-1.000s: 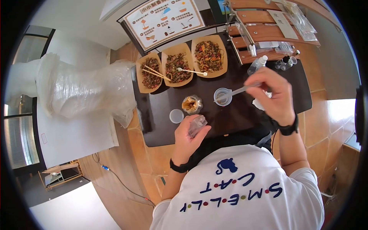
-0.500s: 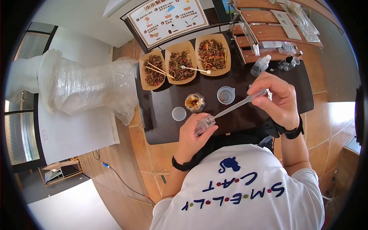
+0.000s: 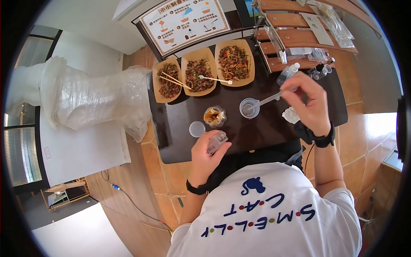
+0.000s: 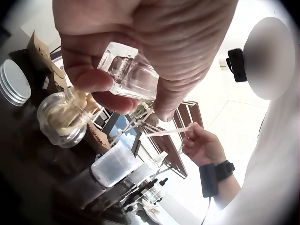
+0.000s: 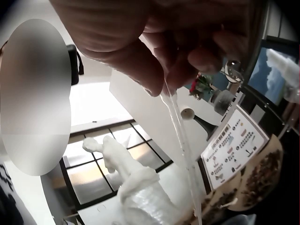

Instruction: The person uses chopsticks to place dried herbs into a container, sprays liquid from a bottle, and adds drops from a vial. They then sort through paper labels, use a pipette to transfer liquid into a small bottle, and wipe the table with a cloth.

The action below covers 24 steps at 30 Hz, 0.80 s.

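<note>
My left hand holds a small clear glass bottle with thick walls, pinched between thumb and fingers; its square shape shows up close in the left wrist view. In my right hand is a translucent plastic pipette, its bulb end squeezed between thumb and fingertips. The pipette slants down to the left, its tip inside a small clear measuring cup on the dark table. Left of that cup stands an open clear jar containing yellowish pieces, with a round white lid lying beside it.
Three paper trays of dried plant bits line the table's back; chopsticks and a small white spoon lie across them. Back right stand a spray bottle, smaller bottles and a wooden rack. A crumpled white tissue lies near my right hand.
The pipette went from the cup to the mouth of the glass bottle, then back right into the cup. The left hand, still gripping the bottle, shifted slightly left.
</note>
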### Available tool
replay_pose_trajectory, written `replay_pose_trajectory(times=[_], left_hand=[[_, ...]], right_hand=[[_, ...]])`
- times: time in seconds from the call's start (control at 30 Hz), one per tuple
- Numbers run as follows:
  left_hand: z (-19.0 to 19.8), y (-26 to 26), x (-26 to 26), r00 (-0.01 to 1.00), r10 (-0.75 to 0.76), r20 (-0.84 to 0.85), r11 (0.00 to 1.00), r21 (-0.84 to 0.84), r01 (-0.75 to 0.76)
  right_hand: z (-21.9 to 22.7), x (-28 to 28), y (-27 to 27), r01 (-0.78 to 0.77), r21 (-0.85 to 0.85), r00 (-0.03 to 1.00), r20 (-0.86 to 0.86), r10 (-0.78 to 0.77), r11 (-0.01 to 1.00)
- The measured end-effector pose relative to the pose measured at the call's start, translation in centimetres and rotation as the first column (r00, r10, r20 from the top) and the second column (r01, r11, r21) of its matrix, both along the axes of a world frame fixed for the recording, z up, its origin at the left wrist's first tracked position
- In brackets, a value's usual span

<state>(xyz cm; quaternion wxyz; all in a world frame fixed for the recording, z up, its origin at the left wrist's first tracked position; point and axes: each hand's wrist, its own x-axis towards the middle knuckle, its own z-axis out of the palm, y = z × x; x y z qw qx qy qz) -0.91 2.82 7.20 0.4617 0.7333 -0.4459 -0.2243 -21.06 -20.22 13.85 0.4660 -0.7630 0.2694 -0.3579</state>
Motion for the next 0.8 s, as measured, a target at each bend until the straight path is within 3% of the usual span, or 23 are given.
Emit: replay_pose_trajectory(times=[0.2, 0.23, 0.3, 0.43, 0.5, 0.57, 0.63, 0.8], left_hand=[[0.3, -0.1, 0.0, 1.0, 0.009, -0.019, 1.0, 0.0, -0.009], [0.2, -0.1, -0.1, 1.0, 0.007, -0.019, 1.0, 0.0, -0.007], [0.2, -0.2, -0.2, 0.999, -0.004, -0.045, 1.0, 0.008, 0.005], [0.2, -0.5, -0.4, 0.999, -0.017, -0.033, 1.0, -0.014, 0.017], [0.1, -0.5, -0.5, 0.997, -0.02, -0.069, 1.0, -0.001, 0.02], [0.3, -0.5, -0.5, 0.998, -0.026, -0.055, 1.0, 0.001, 0.026], [0.3, -0.5, -0.5, 0.999, -0.033, -0.036, 0.999, 0.001, 0.033], [0.3, -0.8, -0.5, 0.999, -0.053, -0.009, 0.999, -0.003, 0.053]], right_hand=[[-2.5, 1.6, 0.8, -0.103, -0.19, 0.98, -0.189, 0.066, 0.976], [-2.9, 1.7, 0.7, -0.101, -0.19, 0.98, -0.189, 0.065, 0.977], [-3.6, 2.0, 0.4, -0.144, -0.38, 0.981, -0.178, 0.08, 0.914], [-3.7, 1.9, 0.1, -0.143, -0.436, 0.985, -0.148, 0.086, 0.888], [-2.0, 1.4, 0.5, -0.043, -0.138, 0.998, -0.046, 0.036, 0.99], [-0.8, 0.4, 0.3, -0.044, 0.042, 0.997, 0.07, 0.041, 0.998], [-0.1, -0.4, 0.0, -0.143, 0.113, 0.968, 0.223, 0.115, 0.983], [0.6, -0.7, 0.1, -0.238, 0.056, 0.942, 0.258, 0.217, 0.97]])
